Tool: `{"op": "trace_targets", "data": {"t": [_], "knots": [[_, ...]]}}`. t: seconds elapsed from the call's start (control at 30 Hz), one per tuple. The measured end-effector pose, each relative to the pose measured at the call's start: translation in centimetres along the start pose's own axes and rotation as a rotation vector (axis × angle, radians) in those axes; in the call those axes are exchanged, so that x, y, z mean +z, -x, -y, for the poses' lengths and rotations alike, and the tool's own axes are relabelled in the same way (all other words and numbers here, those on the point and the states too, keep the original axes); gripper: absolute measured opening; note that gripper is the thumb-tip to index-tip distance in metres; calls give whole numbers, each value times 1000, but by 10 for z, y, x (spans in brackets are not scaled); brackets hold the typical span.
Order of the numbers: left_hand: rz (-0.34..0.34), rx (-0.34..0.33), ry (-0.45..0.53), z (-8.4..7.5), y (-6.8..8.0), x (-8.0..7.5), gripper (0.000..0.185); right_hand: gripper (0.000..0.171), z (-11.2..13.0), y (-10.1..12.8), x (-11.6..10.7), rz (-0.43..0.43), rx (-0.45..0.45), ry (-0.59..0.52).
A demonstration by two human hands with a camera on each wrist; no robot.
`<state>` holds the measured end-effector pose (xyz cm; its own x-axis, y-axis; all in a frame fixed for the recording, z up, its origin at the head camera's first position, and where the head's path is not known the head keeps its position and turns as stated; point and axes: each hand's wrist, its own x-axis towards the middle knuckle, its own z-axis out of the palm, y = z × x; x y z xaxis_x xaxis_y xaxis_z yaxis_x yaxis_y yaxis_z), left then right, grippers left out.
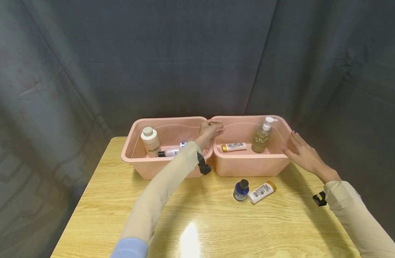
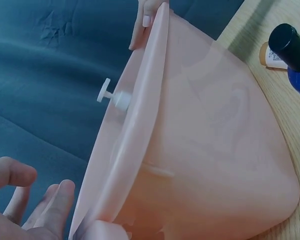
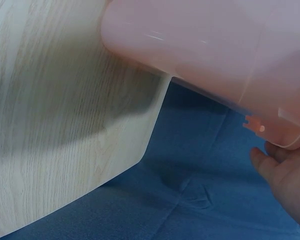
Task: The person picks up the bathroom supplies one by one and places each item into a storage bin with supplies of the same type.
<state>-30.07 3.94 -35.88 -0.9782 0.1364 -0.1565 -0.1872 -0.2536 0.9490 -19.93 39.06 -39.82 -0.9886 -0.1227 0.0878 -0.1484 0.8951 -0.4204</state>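
Two pink bins stand side by side at the back of a wooden table (image 1: 200, 218). My left hand (image 1: 210, 129) reaches to where they meet and grips the left rim of the right bin (image 1: 249, 163), fingers curled over it. In the left wrist view its fingers (image 2: 25, 200) lie beside that bin (image 2: 215, 150). My right hand (image 1: 300, 152) lies with straight fingers against the bin's right wall, its fingertips (image 2: 145, 20) reaching the far rim. The right wrist view shows the right hand (image 3: 290, 175) under the bin (image 3: 215, 50). A pump bottle (image 1: 262, 136) and a white tube (image 1: 233, 147) are inside.
The left bin (image 1: 152, 168) holds a white bottle (image 1: 150, 142) and a small bottle lying flat (image 1: 169, 153). A blue bottle with a black cap (image 1: 241, 190) and a gold-capped white tube (image 1: 261, 192) lie on the table before the right bin. Dark curtains hang behind and beside.
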Motion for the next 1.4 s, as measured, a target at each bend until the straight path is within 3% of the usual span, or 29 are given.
{"op": "trace_targets", "data": {"t": [0.33, 0.8, 1.2, 1.4], "knots": [[22, 12, -27, 3, 3, 2, 32, 82, 0, -1, 0, 2, -2, -1], [68, 54, -79, 3, 15, 3, 24, 81, -1, 0, 1, -6, -17, -7], [113, 39, 2, 5, 27, 3, 21, 81, -1, 0, 1, -16, -23, -3], [122, 88, -84, 6, 31, 3, 18, 81, -1, 0, 1, -17, -17, -1]]}}
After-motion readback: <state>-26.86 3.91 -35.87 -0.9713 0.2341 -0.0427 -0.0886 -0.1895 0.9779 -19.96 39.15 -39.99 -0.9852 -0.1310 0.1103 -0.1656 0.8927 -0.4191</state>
